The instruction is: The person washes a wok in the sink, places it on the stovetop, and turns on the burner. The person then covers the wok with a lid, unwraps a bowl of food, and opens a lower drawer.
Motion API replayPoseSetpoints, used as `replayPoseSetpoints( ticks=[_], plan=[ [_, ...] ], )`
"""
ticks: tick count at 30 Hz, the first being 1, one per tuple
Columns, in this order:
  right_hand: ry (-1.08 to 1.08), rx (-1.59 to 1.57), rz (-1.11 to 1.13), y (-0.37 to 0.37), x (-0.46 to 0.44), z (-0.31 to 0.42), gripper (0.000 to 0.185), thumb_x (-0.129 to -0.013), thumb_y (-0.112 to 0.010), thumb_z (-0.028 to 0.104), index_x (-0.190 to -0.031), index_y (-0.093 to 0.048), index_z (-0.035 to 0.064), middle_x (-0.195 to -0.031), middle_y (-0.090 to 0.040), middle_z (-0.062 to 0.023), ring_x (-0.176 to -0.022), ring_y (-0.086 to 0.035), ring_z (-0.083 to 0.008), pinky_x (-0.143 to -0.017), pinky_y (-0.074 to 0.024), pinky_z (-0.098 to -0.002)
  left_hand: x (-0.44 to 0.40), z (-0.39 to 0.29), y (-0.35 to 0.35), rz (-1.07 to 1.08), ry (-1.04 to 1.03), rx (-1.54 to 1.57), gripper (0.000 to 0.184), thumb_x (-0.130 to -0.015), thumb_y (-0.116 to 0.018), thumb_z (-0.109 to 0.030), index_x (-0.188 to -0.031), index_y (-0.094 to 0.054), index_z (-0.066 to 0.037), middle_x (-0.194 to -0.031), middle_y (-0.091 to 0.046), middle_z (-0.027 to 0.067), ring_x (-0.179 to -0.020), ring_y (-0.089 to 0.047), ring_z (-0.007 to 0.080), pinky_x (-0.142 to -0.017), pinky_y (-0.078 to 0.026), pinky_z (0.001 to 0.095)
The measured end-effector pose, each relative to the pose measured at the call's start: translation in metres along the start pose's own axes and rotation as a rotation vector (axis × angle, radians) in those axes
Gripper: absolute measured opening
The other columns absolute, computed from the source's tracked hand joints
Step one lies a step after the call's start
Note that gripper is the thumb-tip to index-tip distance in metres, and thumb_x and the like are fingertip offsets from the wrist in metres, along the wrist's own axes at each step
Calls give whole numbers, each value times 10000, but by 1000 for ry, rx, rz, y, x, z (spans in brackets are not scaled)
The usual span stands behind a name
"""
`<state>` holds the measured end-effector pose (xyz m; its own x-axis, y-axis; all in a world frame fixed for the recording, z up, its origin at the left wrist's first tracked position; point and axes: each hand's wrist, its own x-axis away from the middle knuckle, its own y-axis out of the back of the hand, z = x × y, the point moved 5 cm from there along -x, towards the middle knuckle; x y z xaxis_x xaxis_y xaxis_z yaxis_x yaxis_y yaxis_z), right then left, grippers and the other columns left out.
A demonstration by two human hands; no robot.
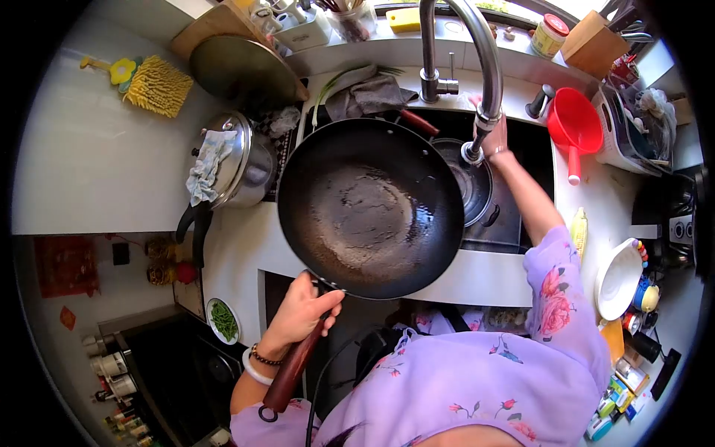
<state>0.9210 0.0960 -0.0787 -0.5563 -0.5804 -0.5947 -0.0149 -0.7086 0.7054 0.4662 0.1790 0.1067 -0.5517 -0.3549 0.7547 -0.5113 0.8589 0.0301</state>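
Observation:
My left hand [305, 313] is wrapped round the handle of a large black wok [365, 216], near where the handle joins the rim. The wok is tilted over the sink's front edge, and its inside looks wet and brownish. My right hand [493, 134] is behind the curved metal faucet [488, 74], partly covered by it; its fingers are mostly hidden. Beneath the faucet a dark round pan or lid [473, 179] lies in the black sink, partly behind the wok. A grey cloth [372, 95] rests at the sink's back edge.
A lidded metal pot [253, 167] with a cloth on it stands left of the sink. To the right are a red ladle [575, 119], a corn cob [579, 232] and a white bowl [618, 279]. A plate of green beans [223, 322] sits at front left.

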Motion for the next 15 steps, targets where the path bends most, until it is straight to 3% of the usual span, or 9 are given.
replayPoseSetpoints(
  ticks=[1, 3, 5, 7, 12, 14, 15],
  plan=[
    [207, 174, -56, -1, -28, 5, 414, -821, -518, 125, -1230, -534, 58, -1235, -524, -94, -1164, -475, -273, -975, -380, -388, -9, -2, -7, 21, 5, 3, 301, -869, -618, -101, -1059, -408, -1, -703, -549, 51, -496, -526, 105, -392, -426, 242],
    [406, 247, 27, -9, -72, 25, 485, -777, -466, -38, -1241, -557, 70, -1333, -491, -136, -1296, -405, -302, -1066, -349, -394, -27, -2, -17, 79, 23, -1, 296, -870, -619, -114, -1056, -413, -11, -713, -549, 46, -507, -527, 98, -394, -432, 236],
    [435, 355, 139, -47, -97, -5, 507, -769, -466, -42, -1262, -537, 50, -1379, -446, -132, -1336, -348, -292, -1094, -316, -389, -41, -7, -29, 124, 38, -1, 294, -871, -616, -114, -1058, -413, -13, -713, -548, 44, -505, -525, 96, -394, -434, 235],
    [444, 458, 275, -55, -103, -11, 527, -767, -453, -57, -1290, -495, -9, -1445, -378, -120, -1383, -281, -284, -1138, -267, -388, -53, -14, -42, 204, 40, -1, 281, -870, -609, -105, -1058, -419, -19, -710, -544, 38, -502, -519, 90, -393, -439, 232],
    [366, 380, 335, -39, -98, -22, 573, -767, -417, -68, -1331, -463, 26, -1423, -398, -148, -1359, -319, -298, -1135, -255, -401, -77, -9, -61, 327, 60, 63, 159, -871, -591, -96, -963, -497, -7, -681, -540, 25, -497, -507, 79, -391, -428, 229],
    [177, 33, 249, -32, -105, -27, 607, -755, -399, -66, -1354, -434, 27, -1422, -386, -180, -1332, -351, -321, -1129, -253, -422, -84, -2, -67, 385, 109, 93, 103, -887, -580, -96, -915, -512, -23, -672, -541, 18, -486, -484, 66, -393, -406, 211],
    [194, 4, 104, -28, -104, -26, 598, -766, -436, -9, -1363, -411, 12, -1410, -385, -227, -1313, -378, -326, -1117, -265, -395, -86, -4, -71, 380, 111, 108, 125, -896, -572, -117, -825, -526, -25, -671, -537, 11, -488, -481, 59, -396, -404, 209]
  ],
)
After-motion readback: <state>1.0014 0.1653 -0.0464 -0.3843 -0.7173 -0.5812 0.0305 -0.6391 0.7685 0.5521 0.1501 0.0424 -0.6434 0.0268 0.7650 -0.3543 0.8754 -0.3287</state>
